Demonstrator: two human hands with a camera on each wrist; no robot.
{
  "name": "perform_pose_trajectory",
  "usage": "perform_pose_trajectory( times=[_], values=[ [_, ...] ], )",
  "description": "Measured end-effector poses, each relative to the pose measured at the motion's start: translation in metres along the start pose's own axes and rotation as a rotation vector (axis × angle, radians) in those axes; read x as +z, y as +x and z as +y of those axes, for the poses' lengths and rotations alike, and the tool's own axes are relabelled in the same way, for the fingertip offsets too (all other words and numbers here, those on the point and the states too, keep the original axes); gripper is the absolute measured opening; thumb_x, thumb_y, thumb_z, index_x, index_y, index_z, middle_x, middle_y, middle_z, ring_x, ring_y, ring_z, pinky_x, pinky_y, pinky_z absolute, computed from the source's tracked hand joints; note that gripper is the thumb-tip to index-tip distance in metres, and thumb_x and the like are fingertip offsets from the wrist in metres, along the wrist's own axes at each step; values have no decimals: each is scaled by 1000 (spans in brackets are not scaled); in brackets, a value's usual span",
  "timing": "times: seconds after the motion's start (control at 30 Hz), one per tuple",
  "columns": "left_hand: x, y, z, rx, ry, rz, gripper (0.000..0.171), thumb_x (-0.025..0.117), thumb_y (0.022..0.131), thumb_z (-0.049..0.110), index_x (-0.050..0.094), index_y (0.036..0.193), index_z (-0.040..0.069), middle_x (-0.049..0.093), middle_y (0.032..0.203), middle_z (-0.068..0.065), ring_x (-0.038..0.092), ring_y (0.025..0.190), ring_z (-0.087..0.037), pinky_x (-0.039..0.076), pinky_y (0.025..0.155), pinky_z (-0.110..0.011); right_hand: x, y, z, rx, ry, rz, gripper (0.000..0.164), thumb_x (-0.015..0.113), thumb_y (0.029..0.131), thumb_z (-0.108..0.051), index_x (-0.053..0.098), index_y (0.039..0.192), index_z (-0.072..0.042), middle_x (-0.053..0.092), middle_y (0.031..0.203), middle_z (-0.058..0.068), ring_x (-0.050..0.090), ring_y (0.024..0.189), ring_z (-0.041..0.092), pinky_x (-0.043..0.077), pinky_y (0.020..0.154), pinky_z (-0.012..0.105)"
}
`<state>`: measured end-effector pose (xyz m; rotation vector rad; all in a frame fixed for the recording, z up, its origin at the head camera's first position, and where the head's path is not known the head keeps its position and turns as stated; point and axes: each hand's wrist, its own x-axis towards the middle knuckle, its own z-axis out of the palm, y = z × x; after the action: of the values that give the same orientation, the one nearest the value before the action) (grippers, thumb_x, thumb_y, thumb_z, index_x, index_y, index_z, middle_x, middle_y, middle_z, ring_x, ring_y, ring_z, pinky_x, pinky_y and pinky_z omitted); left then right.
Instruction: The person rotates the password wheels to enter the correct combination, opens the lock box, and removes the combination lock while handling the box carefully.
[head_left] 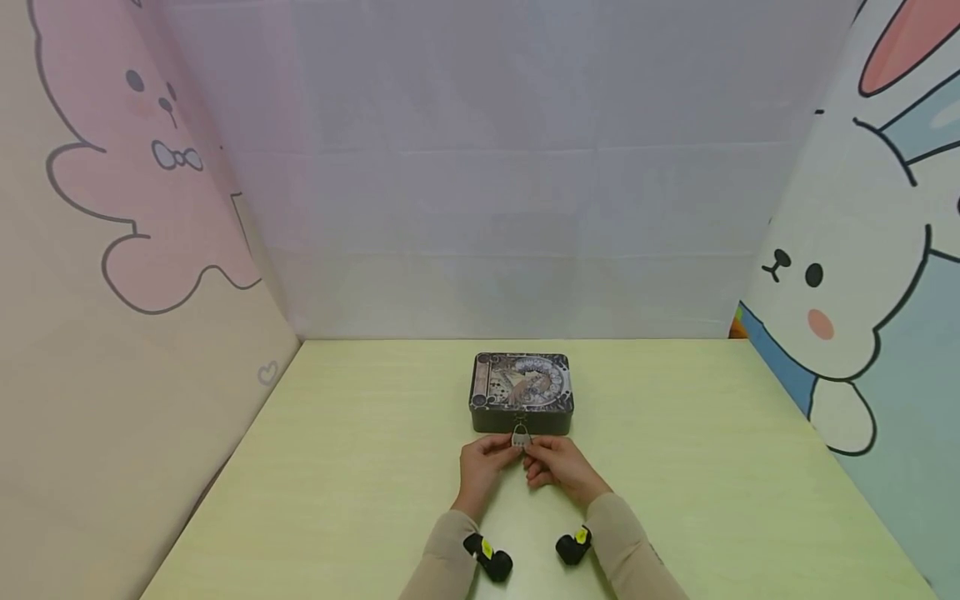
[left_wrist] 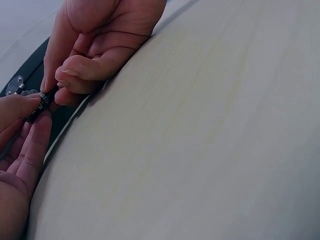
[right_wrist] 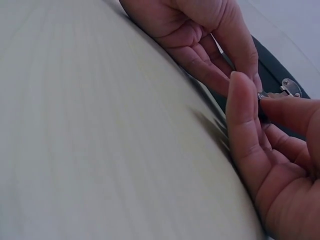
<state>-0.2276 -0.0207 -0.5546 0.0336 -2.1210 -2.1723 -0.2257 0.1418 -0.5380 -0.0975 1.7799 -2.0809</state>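
A combination padlock (head_left: 521,440) sits between two bare hands just in front of the near long side of a rectangular tin box (head_left: 522,383), its shackle pointing up toward the metal latch (right_wrist: 291,88) on that side; whether the shackle passes through the latch, or is closed, I cannot tell. The left hand (head_left: 482,469) pinches the padlock from the left between thumb and fingertip, and the right hand (head_left: 562,468) pinches it from the right, so neither grip stands wider than the small body they share. The right hand's other fingers bend loosely below. White characters show on the padlock's dark dials in the left wrist view. The tin box lies flat and shut on the pale yellow-green desk (head_left: 360,467), nearer the far edge than the sleeves, about midway between the far left and far right corners, its dark lid printed with a figure inside an ornate circular frame. Beige sleeves (head_left: 444,554) cover both forearms, with a black wrist camera (head_left: 498,567) on each. Beyond the far edge hangs a whitish curtain (head_left: 510,192), and past the right edge a panel bears a cartoon rabbit (head_left: 832,292).
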Motion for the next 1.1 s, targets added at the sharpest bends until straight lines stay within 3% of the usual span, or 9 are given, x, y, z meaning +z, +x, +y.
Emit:
perform_pose_trajectory(
  times=[0.17,0.4,0.5,0.7,0.87,1.1],
  values=[
    [1,-11,24,28,54,9,19,77,78,-8,71,95,-15,72,91,-26,70,78,-16,54,66,-18,-1,0,1,-4,-3,4,21,51,103,-6,57,109,14,61,82,7,61,61,8,58,57,24],
    [3,4,-4,28,65,43,18,83,76,0,76,92,-6,75,87,-15,68,75,-12,55,66,-20,-3,2,0,-8,-4,1,21,51,103,-6,57,108,13,61,81,6,61,61,8,58,57,24],
    [3,5,-5,29,51,41,19,83,76,0,76,92,-7,74,86,-16,69,75,-14,56,66,-21,-3,3,0,-9,-3,2,21,52,103,-7,57,108,13,61,81,6,61,61,7,58,57,24],
    [4,0,2,-34,4,30,17,79,79,-5,73,94,-12,73,87,-20,69,73,-13,58,66,-21,-2,3,2,-2,7,2,20,51,103,-5,57,108,13,61,81,6,61,61,8,58,57,24],
    [2,-2,7,-14,10,11,18,76,81,-8,71,95,-16,72,89,-26,70,74,-17,60,67,-26,-1,3,2,-1,9,7,22,51,103,-6,57,109,14,62,81,6,61,61,8,58,57,24],
    [0,1,1,-55,-27,-12,23,79,77,-7,72,99,-12,73,92,-21,70,79,-14,57,67,-20,0,1,0,7,5,12,22,52,103,-8,58,105,12,62,79,5,61,60,8,57,56,24]
  ],
)
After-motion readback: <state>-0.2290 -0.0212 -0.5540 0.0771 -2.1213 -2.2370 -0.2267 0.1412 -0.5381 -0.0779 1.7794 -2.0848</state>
